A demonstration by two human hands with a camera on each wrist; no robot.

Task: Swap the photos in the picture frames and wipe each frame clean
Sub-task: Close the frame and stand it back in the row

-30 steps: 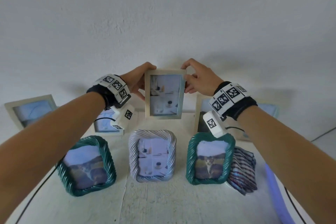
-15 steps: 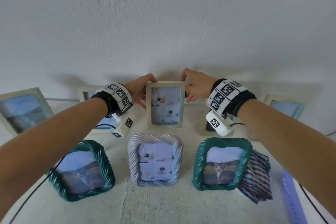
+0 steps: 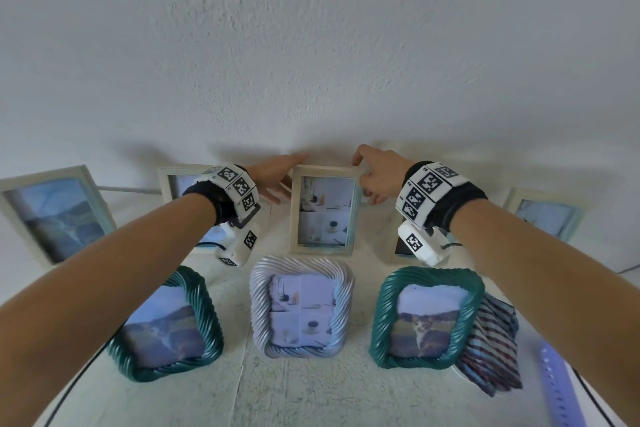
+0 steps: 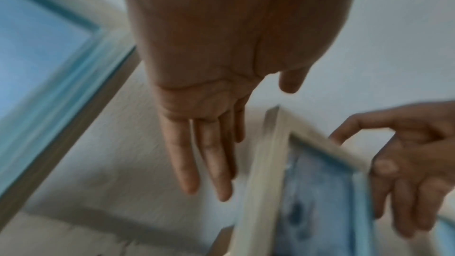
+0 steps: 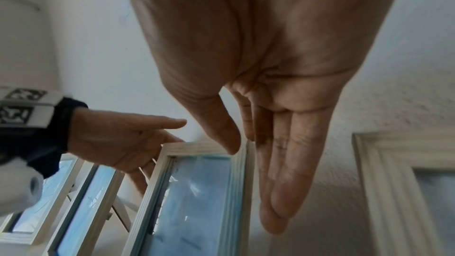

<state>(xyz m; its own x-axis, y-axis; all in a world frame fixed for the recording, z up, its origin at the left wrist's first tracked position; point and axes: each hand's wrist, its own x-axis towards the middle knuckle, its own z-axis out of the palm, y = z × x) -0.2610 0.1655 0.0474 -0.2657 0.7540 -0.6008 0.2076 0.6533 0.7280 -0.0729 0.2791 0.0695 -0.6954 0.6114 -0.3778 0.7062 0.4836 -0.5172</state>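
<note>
Your right hand (image 3: 377,174) pinches the top right corner of the pale wooden rectangular picture frame (image 3: 323,211), thumb in front, forefinger behind. The frame runs straight down from that pinch, long side upright, foot on the white table (image 3: 294,392). Your left hand (image 3: 277,177) is released, fingers straight, just beside the opposite top corner. A second ago both hands held the frame aloft

This looks like a room in a home. A bumpy white wall (image 3: 311,45) stands behind a rough white table (image 3: 294,392). On it stand 5 pale wooden picture frames (image 3: 55,215) and 3 twisty green and silver picture frames (image 3: 301,305), with photos of hills, a cat and a room. A folded striped cloth (image 3: 491,350) lies beside them.
</note>
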